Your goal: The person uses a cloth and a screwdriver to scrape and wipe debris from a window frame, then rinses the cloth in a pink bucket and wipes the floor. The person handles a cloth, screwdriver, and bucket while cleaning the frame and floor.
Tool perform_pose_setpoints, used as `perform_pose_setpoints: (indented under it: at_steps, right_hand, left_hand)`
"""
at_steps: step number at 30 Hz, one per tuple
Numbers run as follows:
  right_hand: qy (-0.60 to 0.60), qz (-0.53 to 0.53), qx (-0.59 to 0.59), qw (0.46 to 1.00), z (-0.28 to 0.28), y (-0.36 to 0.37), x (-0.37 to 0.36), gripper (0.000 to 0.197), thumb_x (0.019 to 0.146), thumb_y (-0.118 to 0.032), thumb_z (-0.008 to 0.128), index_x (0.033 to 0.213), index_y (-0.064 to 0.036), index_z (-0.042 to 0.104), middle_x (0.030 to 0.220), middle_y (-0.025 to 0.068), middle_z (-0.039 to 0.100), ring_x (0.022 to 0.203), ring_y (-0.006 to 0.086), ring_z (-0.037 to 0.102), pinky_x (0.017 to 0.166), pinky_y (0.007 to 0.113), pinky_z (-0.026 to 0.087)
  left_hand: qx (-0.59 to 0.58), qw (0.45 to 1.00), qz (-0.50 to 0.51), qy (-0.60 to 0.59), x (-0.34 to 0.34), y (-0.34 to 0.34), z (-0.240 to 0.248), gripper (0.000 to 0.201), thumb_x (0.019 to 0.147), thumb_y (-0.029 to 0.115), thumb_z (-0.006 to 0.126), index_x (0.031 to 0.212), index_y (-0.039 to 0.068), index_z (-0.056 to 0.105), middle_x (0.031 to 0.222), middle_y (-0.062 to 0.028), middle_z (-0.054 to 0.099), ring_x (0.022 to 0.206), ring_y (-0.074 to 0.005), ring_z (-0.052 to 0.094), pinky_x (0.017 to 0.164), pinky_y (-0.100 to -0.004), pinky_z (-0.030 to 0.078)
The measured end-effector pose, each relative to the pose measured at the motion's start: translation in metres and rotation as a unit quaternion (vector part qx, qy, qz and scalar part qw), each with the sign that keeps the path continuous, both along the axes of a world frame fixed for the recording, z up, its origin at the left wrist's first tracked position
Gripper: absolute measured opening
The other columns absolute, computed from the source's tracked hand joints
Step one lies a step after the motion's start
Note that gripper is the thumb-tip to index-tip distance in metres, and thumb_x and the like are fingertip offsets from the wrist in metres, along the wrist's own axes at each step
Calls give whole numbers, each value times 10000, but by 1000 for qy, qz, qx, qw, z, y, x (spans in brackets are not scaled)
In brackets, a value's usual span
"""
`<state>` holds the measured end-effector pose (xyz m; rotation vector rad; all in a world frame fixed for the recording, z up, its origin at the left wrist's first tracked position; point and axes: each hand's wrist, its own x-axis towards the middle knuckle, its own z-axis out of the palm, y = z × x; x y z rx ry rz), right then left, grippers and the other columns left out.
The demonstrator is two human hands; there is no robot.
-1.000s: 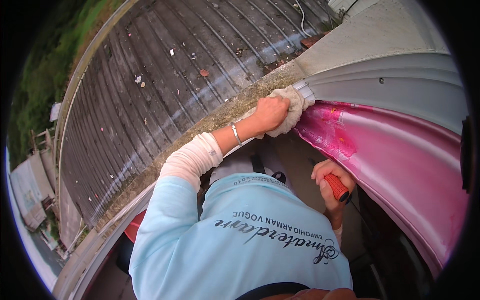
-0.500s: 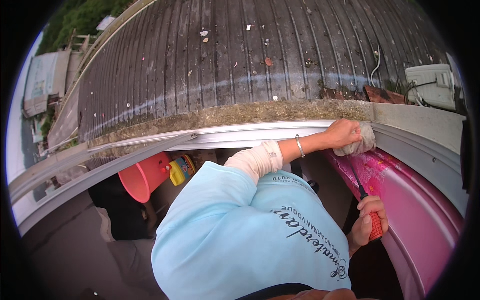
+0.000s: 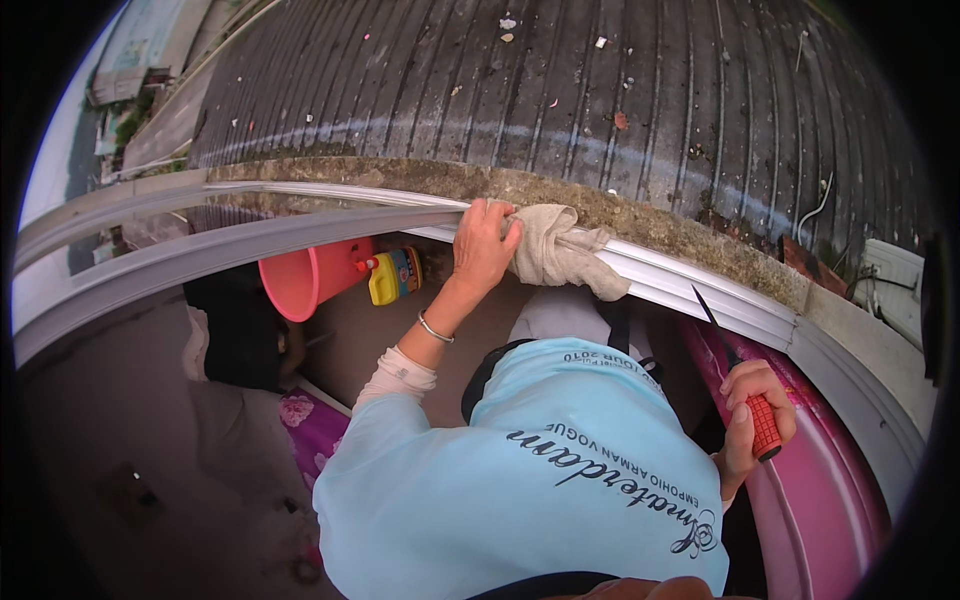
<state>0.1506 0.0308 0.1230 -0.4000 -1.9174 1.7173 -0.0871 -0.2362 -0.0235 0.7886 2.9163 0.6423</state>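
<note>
My left hand is on the white window track, its fingers closed on the near end of a beige cloth. The cloth lies bunched over the track and droops on the inner side. The hand is close against the end of the sliding window frame. Farther right, my right hand grips the red handle of a screwdriver. Its dark, thin shaft points up and away toward the track, its tip apart from the cloth.
Beyond the sill is a dark corrugated roof with scattered litter. Inside, a pink bucket and a yellow bottle stand below the window. Pink shiny material lies along the right. A white box-like unit sits outside, far right.
My left hand and the cloth have moved left along the track, from the right corner to the sliding frame's end. My right hand still holds the screwdriver, now clear of the cloth.
</note>
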Motion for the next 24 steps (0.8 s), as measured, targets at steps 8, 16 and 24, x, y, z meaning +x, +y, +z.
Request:
perform_pose_setpoints:
  at_steps: [8, 16, 24]
  right_hand:
    - [49, 108, -19, 993, -7, -6, -27, 315, 734, 24, 579, 739, -72, 278, 674, 122, 552, 599, 252, 547, 537, 339, 459]
    - [6, 93, -25, 995, -8, 10, -16, 272, 726, 17, 563, 725, -62, 302, 672, 123, 550, 610, 254, 550, 541, 335, 452]
    - [-6, -38, -67, 997, -8, 28, 21, 118, 744, -75, 578, 706, -10, 487, 668, 102, 525, 654, 234, 536, 609, 328, 441]
  left_hand:
    - [-78, 988, -129, 42, 9, 4, -18, 315, 759, 231, 739, 1032, 92, 663, 952, -79, 572, 905, -275, 539, 766, -407, 419]
    - [-48, 989, -138, 14, 4, 13, -43, 156, 735, 103, 715, 877, 61, 664, 822, -100, 564, 847, -304, 565, 747, -415, 440]
    - [51, 971, -231, -31, 62, 111, -57, 57, 766, 85, 640, 809, 56, 618, 781, -120, 540, 778, -312, 563, 721, -411, 455]
